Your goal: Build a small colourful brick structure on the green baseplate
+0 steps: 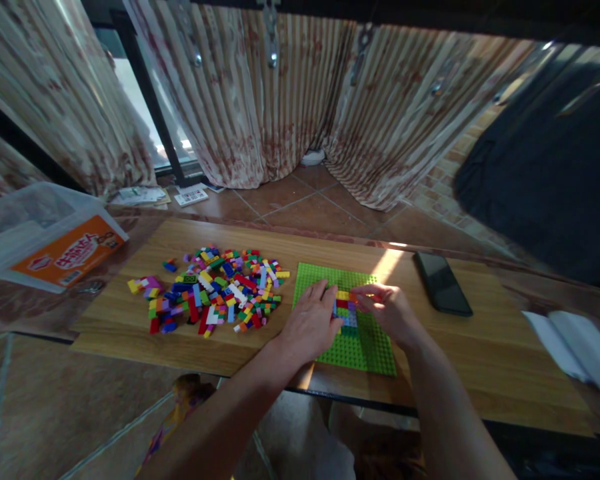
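A green studded baseplate lies on the wooden board, with a small block of coloured toy bricks built on its middle. My left hand rests over the plate's left part, fingers stretched out, its thumb side against the bricks. It hides some of them. My right hand reaches in from the right, thumb and fingers pinched on a small orange brick at the upper right of the built bricks. Whether that brick is seated or still loose I cannot tell. Left of the plate spreads a pile of loose bricks in many colours.
A black phone lies right of the baseplate on the wooden board. Folded white paper is at the far right. A clear plastic box with an orange label stands at the left. Striped curtains hang behind.
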`<state>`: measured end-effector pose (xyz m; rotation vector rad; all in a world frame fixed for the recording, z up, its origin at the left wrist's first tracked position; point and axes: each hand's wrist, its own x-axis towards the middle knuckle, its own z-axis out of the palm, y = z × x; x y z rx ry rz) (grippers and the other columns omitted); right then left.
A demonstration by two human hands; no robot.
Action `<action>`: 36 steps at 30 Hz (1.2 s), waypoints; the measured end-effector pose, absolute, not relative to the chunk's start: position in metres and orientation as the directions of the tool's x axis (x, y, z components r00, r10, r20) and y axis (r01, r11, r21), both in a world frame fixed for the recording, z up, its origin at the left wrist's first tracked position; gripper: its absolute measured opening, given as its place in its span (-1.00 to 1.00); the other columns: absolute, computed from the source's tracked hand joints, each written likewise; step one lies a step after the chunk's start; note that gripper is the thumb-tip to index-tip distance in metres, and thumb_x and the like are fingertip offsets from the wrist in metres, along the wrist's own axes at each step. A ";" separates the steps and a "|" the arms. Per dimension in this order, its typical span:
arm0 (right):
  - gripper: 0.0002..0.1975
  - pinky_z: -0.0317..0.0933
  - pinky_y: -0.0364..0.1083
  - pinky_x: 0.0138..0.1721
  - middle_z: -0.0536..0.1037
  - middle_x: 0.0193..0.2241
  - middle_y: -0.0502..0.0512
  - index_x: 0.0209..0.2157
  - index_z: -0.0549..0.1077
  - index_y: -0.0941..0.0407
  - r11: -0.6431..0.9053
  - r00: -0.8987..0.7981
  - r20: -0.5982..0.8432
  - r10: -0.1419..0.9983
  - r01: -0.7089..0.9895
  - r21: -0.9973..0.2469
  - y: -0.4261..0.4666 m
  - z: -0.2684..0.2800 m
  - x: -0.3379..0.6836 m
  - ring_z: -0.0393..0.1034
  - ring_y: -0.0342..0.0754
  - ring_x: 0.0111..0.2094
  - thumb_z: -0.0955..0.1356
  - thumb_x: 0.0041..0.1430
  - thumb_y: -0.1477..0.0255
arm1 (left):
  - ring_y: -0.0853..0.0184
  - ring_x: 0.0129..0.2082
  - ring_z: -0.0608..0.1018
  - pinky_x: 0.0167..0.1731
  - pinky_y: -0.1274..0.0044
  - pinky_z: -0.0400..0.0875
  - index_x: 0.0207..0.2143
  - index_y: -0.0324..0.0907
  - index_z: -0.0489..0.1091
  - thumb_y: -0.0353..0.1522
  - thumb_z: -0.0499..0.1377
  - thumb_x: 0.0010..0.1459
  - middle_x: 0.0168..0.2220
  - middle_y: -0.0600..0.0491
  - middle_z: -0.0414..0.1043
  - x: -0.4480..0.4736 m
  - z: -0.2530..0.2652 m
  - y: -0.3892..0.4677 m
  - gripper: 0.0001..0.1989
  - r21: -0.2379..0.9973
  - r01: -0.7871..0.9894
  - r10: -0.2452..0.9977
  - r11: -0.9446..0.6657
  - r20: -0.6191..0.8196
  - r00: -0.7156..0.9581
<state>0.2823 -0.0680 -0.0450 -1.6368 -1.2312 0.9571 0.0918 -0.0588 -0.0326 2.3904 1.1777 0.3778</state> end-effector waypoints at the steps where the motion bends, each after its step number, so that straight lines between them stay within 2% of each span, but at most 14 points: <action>1: -0.73 0.42 0.00 -0.40 0.61 -0.47 0.14 -0.50 0.57 0.13 -0.155 0.224 -0.084 0.971 0.324 -0.933 -0.068 -0.045 0.282 0.47 -0.02 -0.49 0.43 -0.15 0.20 | 0.06 0.29 0.19 0.25 0.26 0.16 0.24 -0.31 0.12 -0.26 0.11 0.21 0.29 -0.24 0.10 0.092 -0.033 -0.059 -0.40 0.502 0.677 0.800 -0.539 0.051 0.598; 6: -0.72 0.42 0.00 -0.38 0.62 -0.48 0.14 -0.44 0.60 0.13 -0.142 0.227 -0.055 0.972 0.389 -0.910 -0.068 -0.049 0.285 0.48 -0.02 -0.48 0.42 -0.10 0.21 | 0.05 0.27 0.20 0.23 0.25 0.16 0.25 -0.22 0.13 -0.26 0.10 0.23 0.29 -0.22 0.08 0.092 -0.035 -0.062 -0.44 0.478 0.678 0.794 -0.558 0.071 0.603; 12: -0.70 0.43 -0.01 -0.38 0.63 -0.48 0.13 -0.45 0.60 0.12 -0.108 0.211 -0.029 0.977 0.373 -0.922 -0.067 -0.052 0.286 0.48 -0.03 -0.49 0.43 -0.12 0.18 | 0.02 0.25 0.21 0.22 0.21 0.15 0.24 -0.08 0.15 -0.27 0.08 0.26 0.31 -0.18 0.03 0.095 -0.037 -0.065 -0.50 0.406 0.657 0.754 -0.635 0.139 0.642; 27: -0.81 0.41 -0.02 -0.31 0.65 -0.42 0.14 -0.43 0.60 0.10 -0.086 0.220 0.024 0.975 0.476 -0.875 -0.067 -0.058 0.287 0.51 0.00 -0.40 0.38 -0.05 0.30 | -0.11 0.20 0.23 0.04 0.07 0.32 0.14 -0.07 0.25 -0.29 0.07 0.26 0.24 -0.12 0.17 0.113 -0.026 -0.076 -0.61 0.316 0.770 0.822 -0.555 0.065 0.566; 31: -0.78 0.40 -0.02 -0.32 0.64 -0.43 0.12 -0.41 0.60 0.11 -0.105 0.200 -0.018 0.980 0.437 -0.893 -0.069 -0.053 0.285 0.51 0.00 -0.40 0.39 -0.06 0.29 | -0.13 0.20 0.24 0.04 0.04 0.30 0.15 -0.05 0.25 -0.25 0.10 0.24 0.25 -0.11 0.16 0.111 -0.026 -0.076 -0.58 0.323 0.769 0.824 -0.551 0.063 0.564; 36: -0.71 0.39 -0.06 -0.40 0.62 -0.48 0.10 -0.41 0.59 0.13 -0.136 0.216 -0.062 0.974 0.349 -0.927 -0.068 -0.051 0.285 0.48 -0.05 -0.48 0.39 -0.06 0.19 | -0.06 0.21 0.23 0.11 0.05 0.21 0.20 0.02 0.19 -0.20 0.08 0.25 0.28 -0.05 0.13 0.103 -0.034 -0.075 -0.53 0.361 0.731 0.807 -0.579 0.132 0.575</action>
